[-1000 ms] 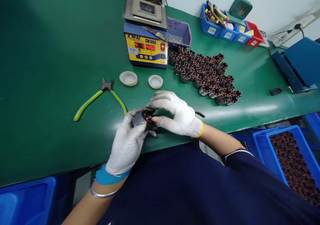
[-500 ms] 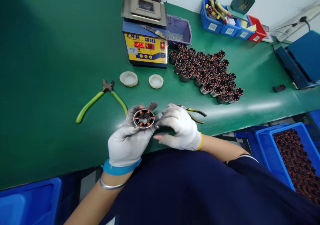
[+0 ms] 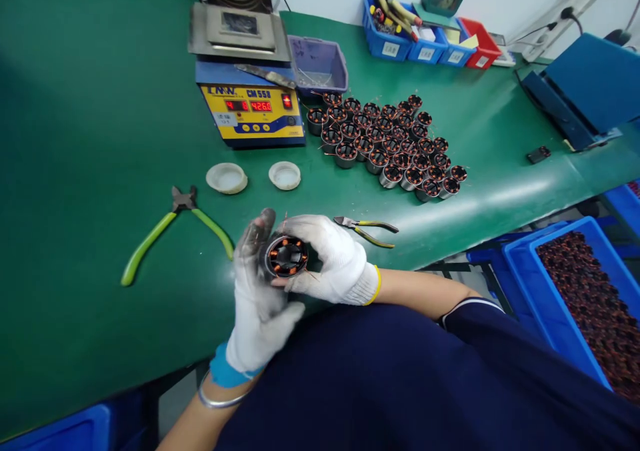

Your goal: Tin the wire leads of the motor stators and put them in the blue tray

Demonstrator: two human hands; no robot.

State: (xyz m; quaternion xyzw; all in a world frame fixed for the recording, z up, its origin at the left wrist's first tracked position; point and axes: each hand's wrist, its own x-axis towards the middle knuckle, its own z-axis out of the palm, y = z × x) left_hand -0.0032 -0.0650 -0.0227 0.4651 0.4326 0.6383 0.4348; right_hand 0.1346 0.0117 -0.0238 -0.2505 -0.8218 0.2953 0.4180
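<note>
A round motor stator (image 3: pixel 274 257) with copper windings and a dark metal ring is held over the near part of the bench, its open end facing up toward me. My right hand (image 3: pixel 334 259), in a white glove, grips it from the right, fingers behind and thumb in front. On its other side is my left hand (image 3: pixel 260 297), whose glove is blackened at the fingers. Those fingers are stretched along the stator's left side and the thumb stands away; whether they touch it is unclear. Yellow-handled cutters (image 3: pixel 367 228) lie just beyond my right hand.
Green-handled cutters (image 3: pixel 185 201) lie open at left. Two white caps (image 3: pixel 285 175) sit before a yellow-and-blue solder pot (image 3: pixel 255 114). Several stators (image 3: pixel 390 145) stand grouped at right, near a purple bin (image 3: pixel 320 64). A blue crate (image 3: pixel 525 264) holds copper-coloured parts below the bench.
The stator has passed from my left hand's grip into my right hand's. My left fingers and thumb have spread apart. The view has shifted, so bench items appear further left.
</note>
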